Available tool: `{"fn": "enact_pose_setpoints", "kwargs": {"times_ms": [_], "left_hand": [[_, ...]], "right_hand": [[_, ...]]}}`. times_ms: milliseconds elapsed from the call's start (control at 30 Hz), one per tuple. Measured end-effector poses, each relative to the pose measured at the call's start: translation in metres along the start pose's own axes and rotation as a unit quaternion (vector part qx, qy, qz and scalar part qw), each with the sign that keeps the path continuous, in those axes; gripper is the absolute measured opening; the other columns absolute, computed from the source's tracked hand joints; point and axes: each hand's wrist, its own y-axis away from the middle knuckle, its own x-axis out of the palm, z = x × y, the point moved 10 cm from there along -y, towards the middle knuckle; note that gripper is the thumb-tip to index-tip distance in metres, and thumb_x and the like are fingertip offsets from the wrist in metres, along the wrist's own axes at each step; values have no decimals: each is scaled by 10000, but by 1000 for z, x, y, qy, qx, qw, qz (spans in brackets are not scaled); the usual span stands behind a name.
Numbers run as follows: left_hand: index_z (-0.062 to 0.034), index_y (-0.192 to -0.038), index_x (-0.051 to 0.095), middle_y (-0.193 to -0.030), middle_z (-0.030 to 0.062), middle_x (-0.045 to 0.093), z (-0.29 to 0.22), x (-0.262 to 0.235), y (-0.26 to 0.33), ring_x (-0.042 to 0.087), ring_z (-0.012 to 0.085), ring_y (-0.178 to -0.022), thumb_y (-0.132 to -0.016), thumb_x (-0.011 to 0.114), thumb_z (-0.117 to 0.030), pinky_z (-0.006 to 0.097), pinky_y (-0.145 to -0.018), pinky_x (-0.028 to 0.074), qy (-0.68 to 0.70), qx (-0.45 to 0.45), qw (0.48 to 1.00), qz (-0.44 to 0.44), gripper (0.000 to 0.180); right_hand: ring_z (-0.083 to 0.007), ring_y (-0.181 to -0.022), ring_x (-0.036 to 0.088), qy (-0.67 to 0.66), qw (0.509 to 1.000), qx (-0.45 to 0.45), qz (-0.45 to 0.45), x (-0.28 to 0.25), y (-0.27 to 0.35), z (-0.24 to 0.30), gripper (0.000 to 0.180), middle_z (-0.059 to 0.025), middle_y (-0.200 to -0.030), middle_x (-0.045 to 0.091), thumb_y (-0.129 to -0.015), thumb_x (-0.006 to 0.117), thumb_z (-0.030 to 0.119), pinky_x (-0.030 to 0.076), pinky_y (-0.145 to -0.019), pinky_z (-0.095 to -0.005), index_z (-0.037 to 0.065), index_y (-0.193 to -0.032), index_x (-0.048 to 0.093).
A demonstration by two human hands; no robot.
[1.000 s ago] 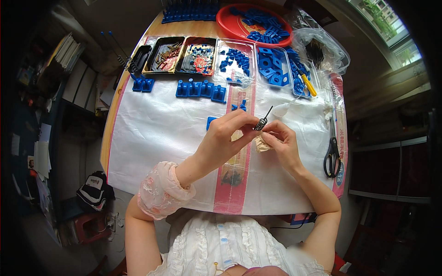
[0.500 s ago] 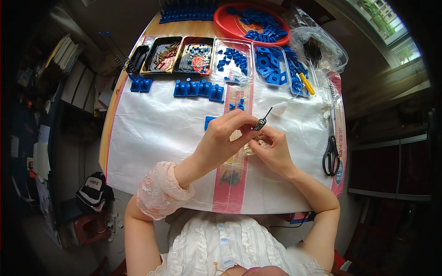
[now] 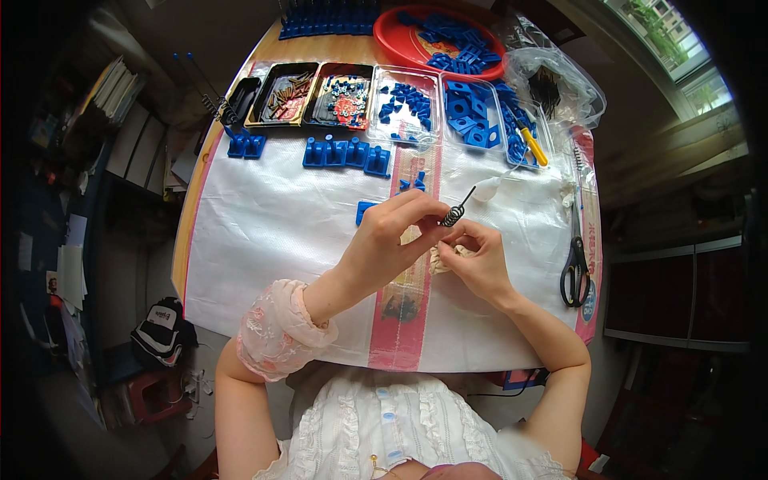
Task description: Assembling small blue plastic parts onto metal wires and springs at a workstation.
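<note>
Thumb and fingers of my left hand pinch a black coil spring with a straight thin end pointing up to the right. My right hand is right beside it, its fingers closed on a crumpled beige cloth; its fingertips come close to the lower end of the spring, and whether they touch it is hidden. A blue plastic part lies just beyond my left hand, partly covered by it. Several small blue pieces lie a little farther off.
Along the far side stand trays of brass-coloured pins, small metal fittings and blue parts. Behind them is a red basin. Blue assemblies stand at left. A yellow-handled screwdriver and black scissors lie at right.
Both hands stay nearly in place. My right hand and the cloth have shifted slightly to the right; the spring remains pinched in my left hand.
</note>
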Motion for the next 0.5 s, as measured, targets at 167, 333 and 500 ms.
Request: {"fn": "enact_pose_setpoints", "kwargs": {"times_ms": [167, 333, 500], "left_hand": [[0, -1025, 679, -933, 85, 699, -1, 0, 0, 722, 183, -814, -800, 771, 81, 284, -718, 585, -4, 8, 1000, -4, 257], [0, -1029, 682, -934, 84, 699, -1, 1, 0, 719, 179, -808, -798, 770, 83, 284, -716, 584, -1, -3, 1000, 4, 261], [-2, -1032, 684, -939, 83, 699, 0, 0, 0, 719, 178, -806, -795, 776, 78, 285, -713, 583, -1, -1, 1000, -2, 266]], "right_hand": [[-89, -767, 667, 30, 998, -43, -27, 2, -2, 3, 68, -76, -842, 689, -843, 714, -1, 546, -669, -251, -49, -856, 667], [-87, -771, 651, 38, 998, -58, 5, 8, 0, 12, 75, -74, -832, 669, -832, 718, -21, 557, -686, -261, -52, -837, 650], [-99, -760, 648, 34, 996, -78, 0, 9, 5, 16, 82, -79, -830, 665, -824, 726, -28, 559, -695, -262, -49, -837, 648]]}}
